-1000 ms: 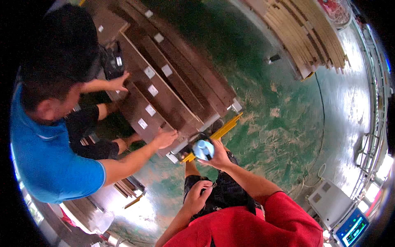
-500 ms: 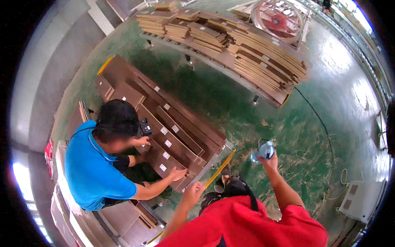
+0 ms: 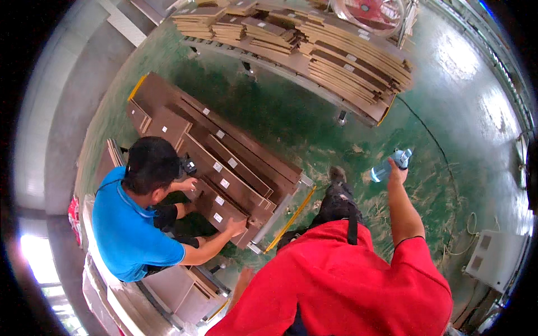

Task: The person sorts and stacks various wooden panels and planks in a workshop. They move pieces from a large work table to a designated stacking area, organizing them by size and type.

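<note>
- Green, scuffed workshop floor spreads under two long loads of brown boards.
- Nearer load: a low cart of flat brown panels, each with a small white rectangular label near one end, and a yellow rail along its edge.
- Farther load: a long stack of tan and brown boards on a pallet, several also bearing small white labels; a clear round reel sits at its far end.
- A co-worker in a blue shirt crouches at the cart with both palms on the panel ends.
- Right hand is stretched out over the floor, fingers wrapped around a clear plastic bottle with a blue cap, held away from the cart.
- Left hand cannot be made out behind the red shirt; its fingers cannot be told.
- Judged step: carrying the bottle; freeing that hand calls for a steady spot clear of the panels.
- A pale grey box stands at the right wall.
</note>
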Action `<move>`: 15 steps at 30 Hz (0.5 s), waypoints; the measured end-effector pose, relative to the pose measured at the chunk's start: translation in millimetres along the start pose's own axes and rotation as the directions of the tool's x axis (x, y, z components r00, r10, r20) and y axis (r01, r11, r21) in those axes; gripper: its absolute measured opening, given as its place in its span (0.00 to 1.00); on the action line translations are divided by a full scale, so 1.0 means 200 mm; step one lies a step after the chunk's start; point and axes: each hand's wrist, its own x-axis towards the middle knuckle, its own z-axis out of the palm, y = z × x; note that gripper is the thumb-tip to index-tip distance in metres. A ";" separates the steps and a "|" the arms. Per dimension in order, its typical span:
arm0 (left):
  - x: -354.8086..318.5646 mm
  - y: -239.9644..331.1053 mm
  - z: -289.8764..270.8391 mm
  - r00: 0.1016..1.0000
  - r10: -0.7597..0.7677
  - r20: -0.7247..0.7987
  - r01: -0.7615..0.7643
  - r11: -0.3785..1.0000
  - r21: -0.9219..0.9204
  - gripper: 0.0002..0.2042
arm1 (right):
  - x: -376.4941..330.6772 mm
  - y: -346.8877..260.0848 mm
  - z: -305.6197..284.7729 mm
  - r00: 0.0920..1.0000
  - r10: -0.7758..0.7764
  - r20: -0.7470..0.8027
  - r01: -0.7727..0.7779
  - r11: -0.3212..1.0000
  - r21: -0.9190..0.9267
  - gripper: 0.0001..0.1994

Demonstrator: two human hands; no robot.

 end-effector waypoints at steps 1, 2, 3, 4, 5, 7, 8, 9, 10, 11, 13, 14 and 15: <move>-0.06 -0.04 0.05 0.999 -0.044 0.003 0.044 0.998 -0.047 0.17 | 0.13 0.01 0.06 1.000 -0.021 -0.020 0.019 0.997 -0.070 0.42; -0.10 -0.04 0.08 0.996 -0.083 0.008 0.084 0.993 -0.085 0.17 | 0.27 0.02 0.12 0.998 -0.043 -0.041 0.036 0.989 -0.140 0.43; -0.16 0.01 0.11 0.993 -0.120 0.005 0.119 0.986 -0.112 0.17 | 0.41 0.06 0.19 0.997 -0.057 -0.061 0.043 0.976 -0.212 0.43; -0.21 0.07 0.17 0.988 -0.154 0.004 0.153 0.978 -0.145 0.17 | 0.54 0.08 0.29 0.997 -0.066 -0.039 0.058 0.980 -0.193 0.42; -0.27 0.14 0.22 0.982 -0.188 0.005 0.186 0.967 -0.173 0.17 | 0.67 0.10 0.36 0.997 -0.072 -0.023 0.067 0.982 -0.174 0.41; -0.35 0.35 0.34 0.967 -0.256 0.004 0.250 0.941 -0.230 0.18 | 0.97 0.17 0.55 0.995 -0.101 -0.003 0.100 0.984 -0.149 0.39; -0.38 0.49 0.40 0.961 -0.278 0.005 0.270 0.928 -0.259 0.18 | 1.13 0.22 0.63 0.992 -0.128 -0.001 0.127 0.982 -0.141 0.38; -0.40 0.62 0.44 0.953 -0.304 0.009 0.294 0.913 -0.283 0.18 | 1.24 0.26 0.71 0.989 -0.147 -0.004 0.145 0.981 -0.132 0.37; -0.42 0.74 0.47 0.944 -0.330 0.011 0.317 0.896 -0.311 0.18 | 1.36 0.29 0.78 0.991 -0.137 0.002 0.137 0.987 -0.089 0.36; -0.46 0.86 0.53 0.936 -0.353 0.003 0.332 0.877 -0.347 0.18 | 1.45 0.26 0.89 0.992 -0.125 0.020 0.126 0.991 -0.053 0.34; -0.50 1.10 0.57 0.929 -0.369 -0.036 0.336 0.879 -0.338 0.19 | 1.65 0.25 1.01 0.992 -0.119 0.048 0.120 0.993 -0.022 0.33; -0.52 1.30 0.60 0.943 -0.324 -0.074 0.295 0.919 -0.260 0.18 | 1.78 0.27 1.06 0.989 -0.132 0.073 0.134 0.991 -0.021 0.32; -0.55 1.51 0.65 0.953 -0.282 -0.115 0.259 0.949 -0.182 0.18 | 1.87 0.27 1.10 0.984 -0.146 0.107 0.149 0.989 -0.018 0.32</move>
